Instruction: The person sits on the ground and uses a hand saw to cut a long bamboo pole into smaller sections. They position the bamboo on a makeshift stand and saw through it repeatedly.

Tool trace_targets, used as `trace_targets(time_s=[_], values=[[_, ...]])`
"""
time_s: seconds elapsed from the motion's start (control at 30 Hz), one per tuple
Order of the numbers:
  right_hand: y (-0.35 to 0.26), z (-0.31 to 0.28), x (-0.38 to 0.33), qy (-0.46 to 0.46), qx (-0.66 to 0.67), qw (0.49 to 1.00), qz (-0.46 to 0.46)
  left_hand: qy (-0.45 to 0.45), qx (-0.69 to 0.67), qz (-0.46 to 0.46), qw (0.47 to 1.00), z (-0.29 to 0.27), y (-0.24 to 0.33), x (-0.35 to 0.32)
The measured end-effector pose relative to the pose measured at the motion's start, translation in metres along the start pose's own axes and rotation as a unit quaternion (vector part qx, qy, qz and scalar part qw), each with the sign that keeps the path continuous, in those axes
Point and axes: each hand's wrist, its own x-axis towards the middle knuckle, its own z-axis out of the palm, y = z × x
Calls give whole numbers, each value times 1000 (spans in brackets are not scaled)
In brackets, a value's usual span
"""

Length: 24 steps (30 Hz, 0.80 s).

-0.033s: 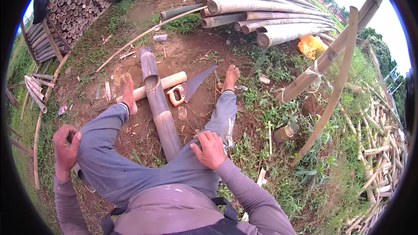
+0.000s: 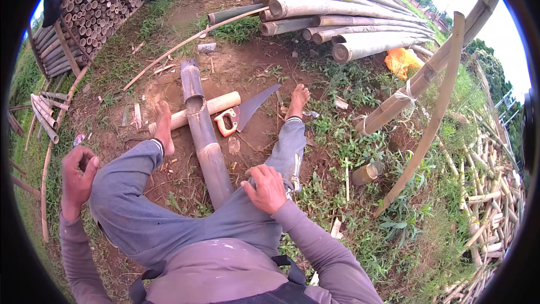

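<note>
My left hand [image 2: 77,177] is raised beside my left knee, fingers loosely curled with a gap to the thumb and nothing visible in it. Over my right thigh lies my right hand [image 2: 266,189], fingers spread and slightly bent on the grey trousers [image 2: 152,217]. Between my legs a thick bamboo pole [image 2: 216,171] runs away from me, with an open notch cut in its upper side. It rests across a shorter, paler bamboo piece [image 2: 222,103]. A handsaw [image 2: 247,114] with an orange handle lies right of the pole, blade pointing far right. Both hands are apart from it.
Large bamboo poles [image 2: 337,8] are stacked ahead, near an orange plastic bag [image 2: 403,61]. A tied slanting pole [image 2: 413,87] and a bent bamboo strip [image 2: 436,124] stand at right. Bamboo offcuts [image 2: 486,208] heap at far right; cut bamboo [image 2: 101,14] is piled far left.
My left hand has shifted slightly left and up, away from the knee. My right hand stays on the thigh, and the saw and bamboo lie as before.
</note>
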Motion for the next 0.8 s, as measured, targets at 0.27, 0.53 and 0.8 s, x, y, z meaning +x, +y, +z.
trace_targets(time_s=[0.27,0.53,0.8], values=[[16,90,135,-166,179,969,31,-176,141,-22,974,40,-86,155],[75,172,130,51,255,940,222,-384,199,-52,900,137,-163,106],[126,136,159,70,405,841,351,-365,57,-38,929,288,-177,161]])
